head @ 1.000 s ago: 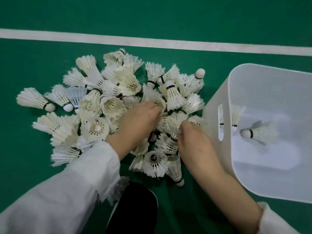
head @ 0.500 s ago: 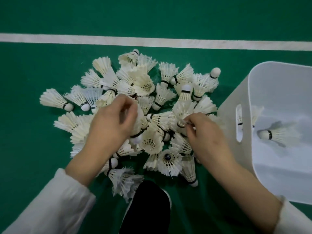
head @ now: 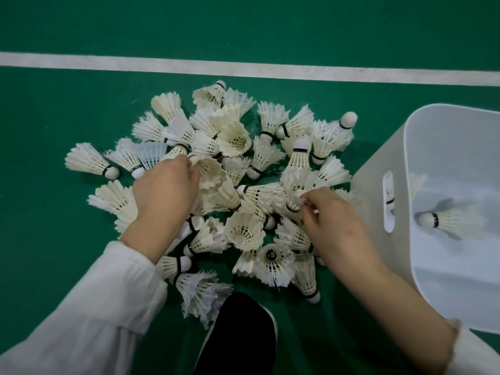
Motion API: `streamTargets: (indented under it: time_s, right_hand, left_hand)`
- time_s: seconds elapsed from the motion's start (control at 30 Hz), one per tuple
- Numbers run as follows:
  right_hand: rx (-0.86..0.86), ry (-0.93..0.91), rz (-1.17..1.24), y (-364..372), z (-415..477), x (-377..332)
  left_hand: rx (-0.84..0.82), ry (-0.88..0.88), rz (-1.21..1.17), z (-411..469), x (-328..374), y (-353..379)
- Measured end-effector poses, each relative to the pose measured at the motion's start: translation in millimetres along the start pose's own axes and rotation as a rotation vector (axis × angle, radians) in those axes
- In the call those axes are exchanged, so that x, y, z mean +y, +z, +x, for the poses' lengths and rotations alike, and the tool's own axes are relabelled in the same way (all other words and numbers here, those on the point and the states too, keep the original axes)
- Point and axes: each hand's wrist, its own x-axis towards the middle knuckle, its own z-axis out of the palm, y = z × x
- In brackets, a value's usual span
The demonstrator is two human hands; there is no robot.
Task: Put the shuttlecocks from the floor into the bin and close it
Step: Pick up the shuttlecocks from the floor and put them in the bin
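A pile of several white feather shuttlecocks (head: 238,147) lies on the green court floor. My left hand (head: 165,190) is on the pile's left side, fingers curled round shuttlecocks (head: 213,180) whose skirts stick out to its right. My right hand (head: 332,220) is on the pile's right side and pinches the feathers of a shuttlecock (head: 293,197). The white plastic bin (head: 373,266) stands open at the right, close to my right hand. One shuttlecock (head: 443,219) lies inside it and another leans by the handle slot (head: 388,201).
A white court line (head: 243,67) runs across the floor behind the pile. My black shoe (head: 238,334) sits at the bottom centre, touching the nearest shuttlecocks. No lid is in view.
My left hand has shifted up and left over the pile, still gripping shuttlecocks. My right hand stayed on the right side and closed its fingertips on feathers. The view moved slightly.
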Motion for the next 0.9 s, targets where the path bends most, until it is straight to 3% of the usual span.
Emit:
streamTargets:
  time_s: [0.17,0.3,0.47,0.63,0.77,0.9]
  right_hand:
    - [0.01,-0.012,-0.009,0,1,3]
    - [0.025,-0.051,0.003,-3,0,-1]
    - [0.054,-0.152,0.055,-34,-3,-19]
    - [0.063,-0.189,-0.002,-116,3,-24]
    - [0.093,-0.078,-0.091,-194,-9,6]
    - [-0.002,0.259,-0.221,-217,-27,84]
  left_hand:
    - [0.088,-0.026,-0.046,-4,0,-18]
    - [0.057,-0.055,-0.252,-9,0,-35]
    - [0.026,0.037,-0.385,-18,25,-71]
    - [0.003,0.218,-0.474,-25,77,-108]
    - [-0.018,0.347,-0.472,-34,119,-121]
    - [-0.076,0.413,-0.422,-48,144,-113]
